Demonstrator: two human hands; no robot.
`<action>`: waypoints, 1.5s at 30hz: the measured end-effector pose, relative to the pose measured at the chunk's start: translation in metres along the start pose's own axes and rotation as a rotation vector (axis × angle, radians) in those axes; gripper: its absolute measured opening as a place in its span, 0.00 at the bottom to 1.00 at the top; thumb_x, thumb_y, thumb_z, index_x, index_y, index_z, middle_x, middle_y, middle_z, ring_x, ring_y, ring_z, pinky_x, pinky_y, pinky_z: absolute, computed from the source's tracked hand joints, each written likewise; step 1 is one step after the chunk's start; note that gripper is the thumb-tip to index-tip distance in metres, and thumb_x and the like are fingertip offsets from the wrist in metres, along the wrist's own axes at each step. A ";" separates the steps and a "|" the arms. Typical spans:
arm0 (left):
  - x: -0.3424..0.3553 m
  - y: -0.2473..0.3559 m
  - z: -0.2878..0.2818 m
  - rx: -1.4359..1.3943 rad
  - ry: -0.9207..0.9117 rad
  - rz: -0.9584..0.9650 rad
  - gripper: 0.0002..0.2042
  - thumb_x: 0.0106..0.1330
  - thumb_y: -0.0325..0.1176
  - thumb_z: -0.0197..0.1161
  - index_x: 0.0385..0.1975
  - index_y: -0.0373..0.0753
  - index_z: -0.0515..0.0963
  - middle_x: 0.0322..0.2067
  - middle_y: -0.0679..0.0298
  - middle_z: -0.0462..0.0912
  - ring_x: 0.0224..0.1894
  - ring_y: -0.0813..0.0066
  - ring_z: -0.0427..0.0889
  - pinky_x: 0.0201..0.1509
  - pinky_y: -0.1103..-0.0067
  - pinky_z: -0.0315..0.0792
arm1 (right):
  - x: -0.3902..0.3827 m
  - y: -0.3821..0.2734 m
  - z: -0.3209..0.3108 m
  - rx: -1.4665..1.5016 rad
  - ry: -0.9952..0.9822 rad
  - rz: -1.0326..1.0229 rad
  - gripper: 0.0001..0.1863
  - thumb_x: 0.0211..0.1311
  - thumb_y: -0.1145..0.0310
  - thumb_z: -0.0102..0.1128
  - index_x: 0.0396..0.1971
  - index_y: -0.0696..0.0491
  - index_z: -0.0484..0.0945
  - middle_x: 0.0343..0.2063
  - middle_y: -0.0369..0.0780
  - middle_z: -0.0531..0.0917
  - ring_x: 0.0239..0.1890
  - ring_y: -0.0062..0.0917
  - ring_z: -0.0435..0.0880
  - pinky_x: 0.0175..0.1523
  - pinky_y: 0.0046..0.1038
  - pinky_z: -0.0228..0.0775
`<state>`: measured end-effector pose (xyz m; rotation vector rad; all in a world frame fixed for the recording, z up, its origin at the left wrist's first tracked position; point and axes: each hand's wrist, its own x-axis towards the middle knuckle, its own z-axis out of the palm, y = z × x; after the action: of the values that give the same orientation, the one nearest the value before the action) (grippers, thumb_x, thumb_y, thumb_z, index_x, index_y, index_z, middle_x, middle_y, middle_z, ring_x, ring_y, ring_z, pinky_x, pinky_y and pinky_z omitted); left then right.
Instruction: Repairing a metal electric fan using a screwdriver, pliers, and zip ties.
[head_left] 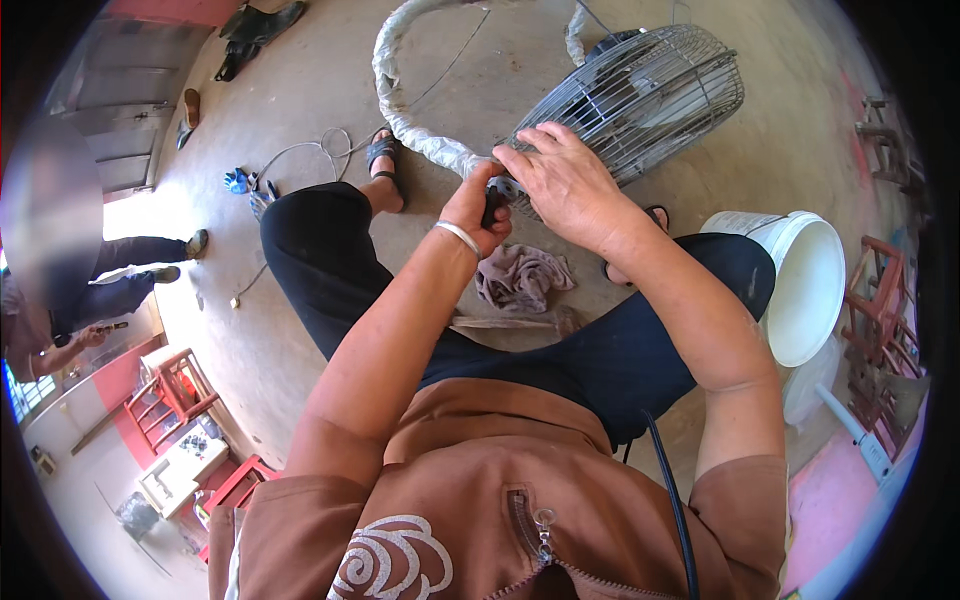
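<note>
1. Fingers of your left hand [480,212] curl around a small black part [493,206], grasping it with the thumb laid toward the end of the plastic-wrapped tube [386,75]; this grip probably steadies the joint between tube and cage.
2. Your right hand [572,185] arches over the near end of the wire fan cage [690,65], fingers loosely bent and partly spread; you hide what lies beneath, so I cannot tell whether they pinch anything.
3. That cage sits ahead of you and to your right, tilted, its narrow end toward your hands, which likely keeps the connection within reach of both.
4. Your knees [318,225] spread wide, seemingly to give your forearms room over the crumpled brownish cloth [522,278] on the floor between them.
5. Beneath everything runs a dusty, smooth tan floor [320,75], with a pale cable [325,152] looped beyond your left knee.
6. Beside your right knee, a white plastic bucket [808,285] stands with its mouth showing.
7. Around the room you have dark boots [258,30] by a grey metal door [120,100], red wooden chairs [172,388] to the left, and another person [125,255] holding a phone-like object [118,326].
</note>
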<state>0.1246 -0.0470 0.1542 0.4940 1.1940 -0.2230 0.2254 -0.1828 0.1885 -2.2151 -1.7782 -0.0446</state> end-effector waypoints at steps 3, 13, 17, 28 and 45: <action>0.000 -0.003 -0.006 0.006 -0.061 0.041 0.12 0.66 0.45 0.59 0.32 0.45 0.70 0.22 0.66 0.69 0.17 0.79 0.64 0.15 0.83 0.53 | 0.003 -0.005 0.003 -0.004 0.009 -0.004 0.17 0.60 0.69 0.51 0.49 0.57 0.72 0.39 0.47 0.85 0.58 0.35 0.75 0.68 0.34 0.54; 0.022 0.001 -0.029 0.061 -0.176 0.016 0.14 0.67 0.53 0.59 0.33 0.50 0.75 0.25 0.72 0.75 0.20 0.82 0.70 0.18 0.85 0.59 | 0.027 -0.023 -0.009 0.274 0.043 -0.035 0.18 0.55 0.71 0.56 0.48 0.54 0.75 0.41 0.44 0.83 0.49 0.36 0.79 0.60 0.37 0.64; 0.068 -0.006 -0.035 0.071 -0.251 0.215 0.17 0.66 0.52 0.61 0.42 0.45 0.78 0.31 0.68 0.78 0.33 0.77 0.76 0.33 0.80 0.69 | 0.062 -0.060 -0.016 0.627 -0.048 0.152 0.22 0.53 0.73 0.57 0.51 0.54 0.73 0.43 0.45 0.81 0.47 0.41 0.79 0.54 0.38 0.70; 0.119 -0.047 -0.052 0.799 0.247 0.993 0.24 0.61 0.49 0.66 0.49 0.36 0.77 0.40 0.61 0.80 0.44 0.71 0.74 0.50 0.77 0.68 | 0.116 -0.130 0.001 0.834 -0.048 -0.009 0.19 0.56 0.67 0.59 0.48 0.56 0.74 0.44 0.49 0.81 0.47 0.43 0.80 0.53 0.40 0.71; 0.032 -0.013 -0.020 0.018 -0.021 0.185 0.13 0.60 0.45 0.63 0.24 0.44 0.72 0.17 0.70 0.67 0.12 0.83 0.60 0.13 0.84 0.51 | 0.049 0.032 -0.035 -0.310 0.123 0.209 0.15 0.61 0.68 0.56 0.48 0.51 0.77 0.49 0.38 0.81 0.56 0.31 0.75 0.64 0.38 0.59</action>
<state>0.1146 -0.0458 0.1159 0.6126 1.1196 -0.0800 0.2736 -0.1507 0.2253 -2.5380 -1.5525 -0.4285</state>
